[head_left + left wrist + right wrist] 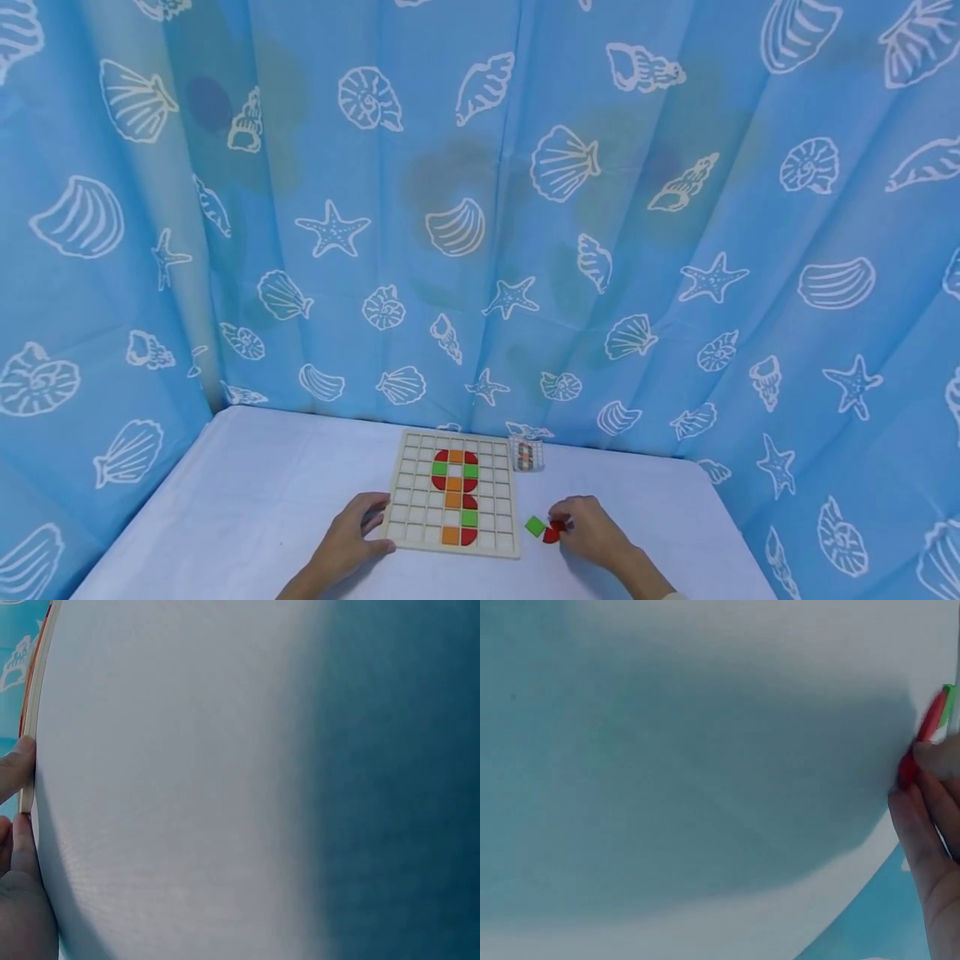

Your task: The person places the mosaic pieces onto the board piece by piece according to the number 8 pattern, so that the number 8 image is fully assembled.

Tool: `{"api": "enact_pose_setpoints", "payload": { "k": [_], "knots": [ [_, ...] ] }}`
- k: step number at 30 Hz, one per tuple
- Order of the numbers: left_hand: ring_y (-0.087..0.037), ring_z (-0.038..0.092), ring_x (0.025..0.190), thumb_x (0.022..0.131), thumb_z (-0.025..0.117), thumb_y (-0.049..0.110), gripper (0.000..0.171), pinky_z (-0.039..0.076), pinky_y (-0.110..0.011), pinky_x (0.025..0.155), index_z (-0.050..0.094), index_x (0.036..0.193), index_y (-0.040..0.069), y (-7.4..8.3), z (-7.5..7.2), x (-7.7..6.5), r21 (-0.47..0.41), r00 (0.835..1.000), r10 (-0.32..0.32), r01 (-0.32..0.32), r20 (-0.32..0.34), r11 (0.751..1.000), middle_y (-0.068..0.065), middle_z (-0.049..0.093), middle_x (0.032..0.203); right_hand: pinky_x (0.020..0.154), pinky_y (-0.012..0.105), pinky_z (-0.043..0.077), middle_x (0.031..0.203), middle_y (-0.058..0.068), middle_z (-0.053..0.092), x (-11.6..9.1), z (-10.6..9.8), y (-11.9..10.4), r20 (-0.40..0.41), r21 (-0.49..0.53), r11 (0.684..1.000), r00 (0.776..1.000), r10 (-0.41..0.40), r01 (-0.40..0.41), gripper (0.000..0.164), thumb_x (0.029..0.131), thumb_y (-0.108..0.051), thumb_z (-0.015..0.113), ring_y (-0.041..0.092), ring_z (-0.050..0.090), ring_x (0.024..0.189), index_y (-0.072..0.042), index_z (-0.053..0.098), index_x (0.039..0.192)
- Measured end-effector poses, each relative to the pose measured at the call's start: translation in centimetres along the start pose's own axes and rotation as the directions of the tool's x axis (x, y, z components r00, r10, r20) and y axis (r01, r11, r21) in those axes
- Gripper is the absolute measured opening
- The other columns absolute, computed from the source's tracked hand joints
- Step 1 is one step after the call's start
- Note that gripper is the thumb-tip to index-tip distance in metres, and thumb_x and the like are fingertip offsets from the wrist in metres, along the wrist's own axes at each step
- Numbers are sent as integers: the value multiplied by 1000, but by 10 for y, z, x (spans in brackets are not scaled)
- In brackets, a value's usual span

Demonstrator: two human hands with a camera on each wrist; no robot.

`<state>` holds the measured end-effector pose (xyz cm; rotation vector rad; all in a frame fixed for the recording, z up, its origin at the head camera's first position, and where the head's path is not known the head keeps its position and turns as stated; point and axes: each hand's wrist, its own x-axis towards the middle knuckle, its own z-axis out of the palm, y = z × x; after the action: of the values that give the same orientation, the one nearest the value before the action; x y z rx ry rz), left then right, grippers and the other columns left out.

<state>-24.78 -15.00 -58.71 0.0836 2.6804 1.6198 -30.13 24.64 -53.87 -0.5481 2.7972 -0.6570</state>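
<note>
A pale grid board [498, 507] lies on the white table, with red, orange and green pieces set in its cells. My left hand [350, 533] holds the board's near left corner, thumb and fingers at its edges. The left wrist view shows the board's rim [34, 697] between digits. To the right of the board, my right hand [592, 529] pinches a red piece [908, 769], largely covered by fingers. Another red piece [551, 536], rounded on one side, lies by the fingertips. A green square piece [535, 526] is beside it.
A small card [528, 455] with a coloured pattern lies at the board's far right corner. White cloth [255, 483] covers the table. A blue curtain [420, 275] with white shells stands behind and along both sides.
</note>
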Motion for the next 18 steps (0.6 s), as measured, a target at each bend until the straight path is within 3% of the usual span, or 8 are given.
{"api": "enact_pose_setpoints", "payload": {
  "k": [8, 18],
  "knots": [
    [-37, 51, 124, 62, 89, 8, 76, 53, -25, 97, 54, 128, -1, 1, 0, -1, 18, 1000, 23, -23, -12, 1000, -14, 54, 129, 71, 34, 63, 82, -2, 67, -3, 3, 1, -108, -88, 996, 994, 6, -15, 21, 78, -8, 79, 12, 59, 74, -4, 74, 99],
    [-37, 51, 124, 62, 89, 9, 76, 53, -25, 97, 54, 129, -1, 5, -1, -3, 22, 999, 29, -29, -13, 999, -14, 55, 128, 76, 38, 63, 86, -1, 68, 1, 4, -2, -158, -76, 995, 986, 49, -61, 24, 77, -4, 80, 14, 61, 79, -5, 74, 100]
  ]
}}
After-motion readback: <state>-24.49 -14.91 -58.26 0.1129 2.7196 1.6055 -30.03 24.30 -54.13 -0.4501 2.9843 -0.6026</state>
